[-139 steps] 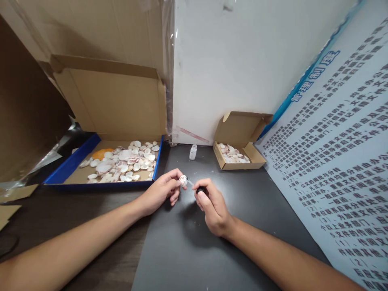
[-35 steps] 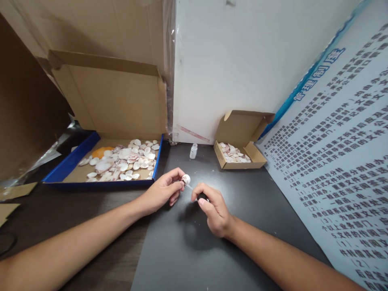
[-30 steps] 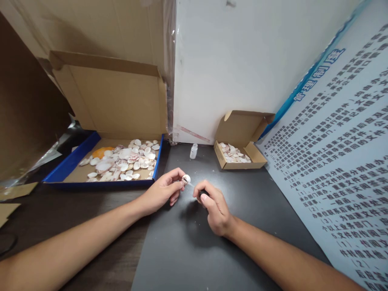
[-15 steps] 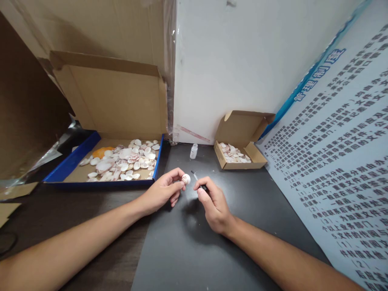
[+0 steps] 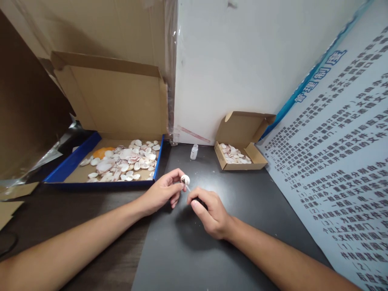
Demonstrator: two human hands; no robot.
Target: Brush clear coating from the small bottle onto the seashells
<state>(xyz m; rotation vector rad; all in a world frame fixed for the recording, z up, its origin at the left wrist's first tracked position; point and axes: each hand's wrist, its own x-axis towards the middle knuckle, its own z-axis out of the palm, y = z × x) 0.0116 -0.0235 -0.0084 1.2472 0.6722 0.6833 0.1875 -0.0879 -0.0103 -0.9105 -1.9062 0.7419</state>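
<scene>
Between thumb and fingers, my left hand (image 5: 166, 189) pinches a small white seashell (image 5: 186, 179) with brownish markings, held above the dark table. My right hand (image 5: 210, 212) is closed around the black handle of a small brush (image 5: 188, 188). The brush's thin pale stem points up and left, and its tip is at the lower side of the shell; whether it touches is too fine to tell. Much of the handle is hidden by my fingers. Behind both hands a small uncapped bottle (image 5: 194, 152) with a white label stands upright.
At left lies an open cardboard box with blue sides (image 5: 74, 161), holding many shells (image 5: 124, 155) and an orange piece (image 5: 102, 152). A smaller open cardboard box (image 5: 242, 166) of shells stands back right. A white panel (image 5: 224, 72) and a printed poster (image 5: 342, 161) border the table.
My right hand has moved slightly left and down, bringing the brush tip from beside the shell to its lower side. The shell has tilted in my left hand's fingers.
</scene>
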